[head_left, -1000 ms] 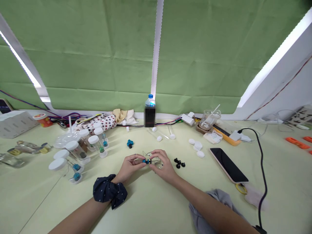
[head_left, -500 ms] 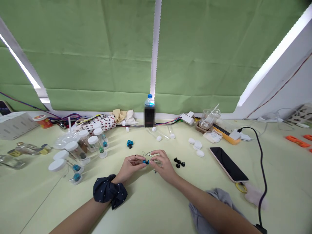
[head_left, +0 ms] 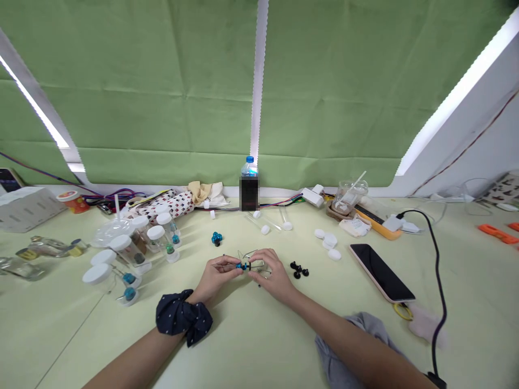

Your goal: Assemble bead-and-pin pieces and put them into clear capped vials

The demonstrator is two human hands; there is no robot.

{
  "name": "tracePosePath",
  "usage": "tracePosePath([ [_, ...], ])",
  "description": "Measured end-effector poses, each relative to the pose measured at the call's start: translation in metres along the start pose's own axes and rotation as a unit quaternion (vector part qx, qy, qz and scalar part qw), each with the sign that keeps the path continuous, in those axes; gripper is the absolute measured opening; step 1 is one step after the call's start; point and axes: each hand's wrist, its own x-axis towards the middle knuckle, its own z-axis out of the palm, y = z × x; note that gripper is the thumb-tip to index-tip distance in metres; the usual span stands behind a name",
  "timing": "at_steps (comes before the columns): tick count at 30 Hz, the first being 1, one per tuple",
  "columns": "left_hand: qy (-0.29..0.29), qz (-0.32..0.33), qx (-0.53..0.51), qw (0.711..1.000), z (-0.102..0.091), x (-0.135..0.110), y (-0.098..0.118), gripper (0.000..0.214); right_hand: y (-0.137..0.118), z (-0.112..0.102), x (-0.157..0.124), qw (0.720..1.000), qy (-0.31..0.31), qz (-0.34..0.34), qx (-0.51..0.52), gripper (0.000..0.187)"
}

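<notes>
Near the middle of the table, my left hand (head_left: 218, 276) pinches a small blue-and-black piece (head_left: 244, 266) between thumb and fingers. My right hand (head_left: 276, 278) is closed at the piece's right side, its fingertips at the black end. Thin bent metal wires (head_left: 254, 252) stick out around the fingers; which hand grips them I cannot tell. Beyond the left hand lies a cluster of blue beadlike parts (head_left: 217, 237) with a black one. Several black round parts (head_left: 299, 269) sit to the right of my right hand.
White-capped clear jars (head_left: 125, 249) holding blue and green pieces stand at left. White caps (head_left: 330, 240), a phone (head_left: 381, 273) and a black cable (head_left: 436, 259) are at right. Clear tubes (head_left: 286, 219) and a bottle (head_left: 249, 167) are at the back.
The fingertips have drawn slightly apart, so more of the blue-and-black piece shows between them, with a black part at its right end. Both hands stay in nearly the same place.
</notes>
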Motion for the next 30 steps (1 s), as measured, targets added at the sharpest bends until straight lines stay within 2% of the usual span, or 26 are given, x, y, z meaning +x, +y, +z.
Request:
tracePosePath([
  [11, -0.02, 0.003, 0.008, 1.0, -0.0011, -0.0007, -0.0008, 0.023, 0.0039, 0.0025, -0.0018, 1.0, -0.001, 0.017, 0.01, 0.01],
  [23, -0.031, 0.001, -0.001, 1.0, 0.0009, -0.0016, 0.0005, 0.022, 0.0029, 0.0013, -0.0029, 0.999, -0.02, 0.027, 0.004, 0.017],
  [30, 0.006, -0.002, -0.015, 1.0, -0.0013, 0.0017, -0.0032, 0.024, 0.0029, 0.0012, -0.0009, 0.999, -0.008, 0.03, 0.016, 0.017],
])
